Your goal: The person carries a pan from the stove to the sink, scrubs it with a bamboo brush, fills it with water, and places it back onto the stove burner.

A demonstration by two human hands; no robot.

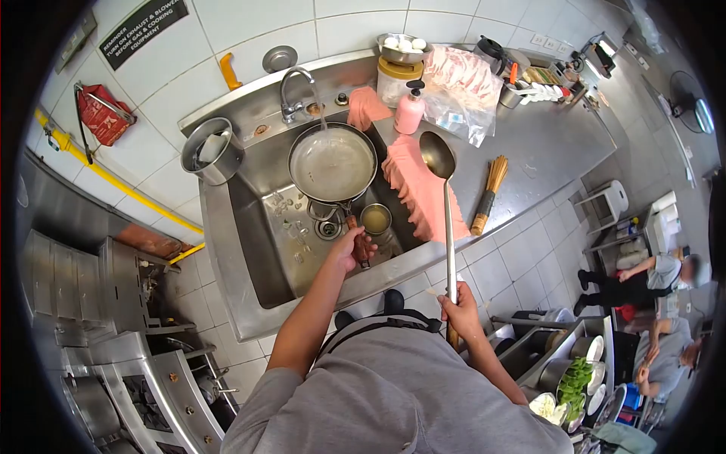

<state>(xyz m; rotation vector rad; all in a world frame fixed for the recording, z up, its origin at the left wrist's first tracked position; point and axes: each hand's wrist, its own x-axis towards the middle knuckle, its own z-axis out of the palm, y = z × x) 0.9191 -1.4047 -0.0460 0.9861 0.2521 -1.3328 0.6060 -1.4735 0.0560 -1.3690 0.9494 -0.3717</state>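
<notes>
Pan (294, 168) with water (333, 163) under the tap (290, 111), steel sink (261, 253) below.

Left hand (355, 248) grips the pan's handle (364, 259), right hand (461, 310) grips ladle (450, 219); egg bowl (403, 56) near tiled wall (257, 38).

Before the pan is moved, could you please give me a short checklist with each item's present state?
1. Pan handle gripped: ok; the left hand is closed around it.
2. Tap off: not ok; water is running into the pan.
3. Right hand free: not ok; it holds the ladle.
4. Brush set down: ok; it lies on the counter.
5. Pan clean underneath: cannot tell; hidden from this view.
</notes>
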